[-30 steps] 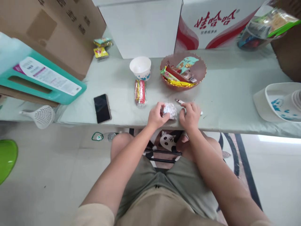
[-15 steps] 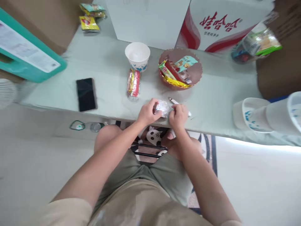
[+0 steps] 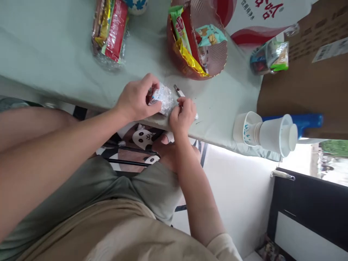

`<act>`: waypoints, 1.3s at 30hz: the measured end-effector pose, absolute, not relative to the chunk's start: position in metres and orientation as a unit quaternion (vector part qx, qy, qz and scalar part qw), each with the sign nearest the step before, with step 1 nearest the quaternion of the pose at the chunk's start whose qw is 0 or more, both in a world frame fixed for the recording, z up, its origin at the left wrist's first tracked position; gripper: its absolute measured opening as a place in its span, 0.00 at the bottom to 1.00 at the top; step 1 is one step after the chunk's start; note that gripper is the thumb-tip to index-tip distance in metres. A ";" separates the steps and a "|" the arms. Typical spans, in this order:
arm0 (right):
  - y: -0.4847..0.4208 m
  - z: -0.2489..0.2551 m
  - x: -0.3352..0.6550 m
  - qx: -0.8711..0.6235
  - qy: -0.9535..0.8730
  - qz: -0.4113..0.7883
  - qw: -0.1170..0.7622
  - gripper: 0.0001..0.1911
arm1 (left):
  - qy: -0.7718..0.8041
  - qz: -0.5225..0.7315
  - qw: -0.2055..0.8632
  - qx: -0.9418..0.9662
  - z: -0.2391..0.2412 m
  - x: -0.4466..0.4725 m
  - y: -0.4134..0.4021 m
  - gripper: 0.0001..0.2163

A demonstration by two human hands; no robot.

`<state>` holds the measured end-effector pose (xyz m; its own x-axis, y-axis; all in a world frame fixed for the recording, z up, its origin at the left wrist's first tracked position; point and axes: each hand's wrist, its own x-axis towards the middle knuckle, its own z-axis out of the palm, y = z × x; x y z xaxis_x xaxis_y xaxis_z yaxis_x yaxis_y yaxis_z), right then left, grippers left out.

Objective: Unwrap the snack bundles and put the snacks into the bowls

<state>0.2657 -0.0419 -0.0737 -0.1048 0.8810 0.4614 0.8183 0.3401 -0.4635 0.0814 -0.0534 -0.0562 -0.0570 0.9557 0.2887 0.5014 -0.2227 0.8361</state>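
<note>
My left hand (image 3: 140, 96) is closed round one end of a small bundle (image 3: 164, 98) in crinkled clear plastic wrap at the table's front edge. Close by on the right, my right hand (image 3: 183, 113) has its fingers curled in; what they hold, if anything, is hidden. A slim white tool with a metal tip (image 3: 178, 90) lies partly beneath that hand, its kind unclear. Behind the hands stands a ribbed reddish-brown bowl (image 3: 195, 72) with several wrapped snacks. Farther left lies a film-wrapped pack of snacks (image 3: 115, 34), red and yellow.
A paper cup (image 3: 137, 5) is cut off by the top edge. White cups and tubs (image 3: 269, 134) lie at the table's right end, near a blue object (image 3: 310, 121). Cardboard boxes (image 3: 304, 87) and a clear container of snacks (image 3: 268, 58) stand behind. My legs are under the table edge.
The camera view has swung right and come closer, so the phone and green item have left the picture. Both hands keep nearly the same places at the wrapped bundle.
</note>
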 end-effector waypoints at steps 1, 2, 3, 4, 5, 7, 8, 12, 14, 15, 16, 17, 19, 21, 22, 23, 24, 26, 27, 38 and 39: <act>-0.043 -0.074 0.266 -0.569 -0.742 0.042 0.350 0.13 | 0.566 0.454 0.249 0.641 -0.058 0.082 -0.054 0.17; -0.044 -0.073 0.267 -0.570 -0.742 0.042 0.350 0.13 | 0.562 0.455 0.247 0.645 -0.059 0.082 -0.055 0.17; -0.045 -0.072 0.267 -0.573 -0.741 0.046 0.346 0.13 | 0.560 0.458 0.243 0.647 -0.059 0.082 -0.055 0.17; -0.047 -0.071 0.267 -0.580 -0.739 0.054 0.339 0.13 | 0.560 0.447 0.245 0.653 -0.058 0.082 -0.057 0.16; -0.048 -0.069 0.266 -0.584 -0.737 0.063 0.333 0.13 | 0.562 0.434 0.247 0.659 -0.056 0.082 -0.058 0.15; -0.049 -0.065 0.264 -0.600 -0.724 0.078 0.331 0.13 | 0.573 0.398 0.255 0.670 -0.051 0.081 -0.062 0.15; -0.050 -0.063 0.264 -0.607 -0.718 0.090 0.330 0.13 | 0.583 0.372 0.259 0.674 -0.047 0.081 -0.064 0.14; -0.051 -0.068 0.269 -0.622 -0.704 0.143 0.311 0.16 | 0.617 0.272 0.249 0.695 -0.040 0.084 -0.076 0.13; -0.053 -0.069 0.272 -0.617 -0.708 0.154 0.308 0.16 | 0.619 0.248 0.241 0.705 -0.040 0.085 -0.080 0.10; -0.054 -0.067 0.272 -0.618 -0.707 0.156 0.307 0.16 | 0.616 0.248 0.238 0.709 -0.040 0.086 -0.080 0.10; -0.055 -0.064 0.272 -0.620 -0.707 0.153 0.304 0.15 | 0.613 0.253 0.237 0.711 -0.040 0.086 -0.079 0.11; -0.055 -0.060 0.272 -0.623 -0.707 0.150 0.300 0.15 | 0.610 0.258 0.236 0.711 -0.041 0.086 -0.077 0.12; -0.056 -0.052 0.271 -0.624 -0.710 0.149 0.289 0.15 | 0.606 0.274 0.237 0.708 -0.045 0.086 -0.074 0.14; -0.057 -0.047 0.269 -0.626 -0.708 0.165 0.282 0.16 | 0.599 0.292 0.240 0.706 -0.048 0.087 -0.072 0.14; -0.057 -0.046 0.269 -0.627 -0.704 0.179 0.283 0.17 | 0.597 0.292 0.239 0.708 -0.048 0.087 -0.072 0.13; -0.057 -0.045 0.269 -0.628 -0.697 0.193 0.286 0.17 | 0.597 0.287 0.236 0.711 -0.048 0.087 -0.072 0.12; -0.057 -0.046 0.270 -0.629 -0.692 0.203 0.290 0.17 | 0.597 0.278 0.233 0.715 -0.047 0.088 -0.073 0.10; -0.056 -0.050 0.271 -0.620 -0.694 0.203 0.306 0.17 | 0.600 0.260 0.229 0.721 -0.044 0.088 -0.076 0.09; -0.056 -0.053 0.271 -0.612 -0.700 0.193 0.314 0.17 | 0.602 0.256 0.232 0.720 -0.044 0.088 -0.078 0.10; -0.046 -0.023 0.255 -0.502 -0.693 0.158 0.493 0.08 | 0.507 0.364 0.321 0.712 -0.019 0.073 -0.036 0.28; -0.043 -0.020 0.250 -0.488 -0.685 0.162 0.516 0.08 | 0.501 0.369 0.317 0.716 -0.016 0.073 -0.029 0.28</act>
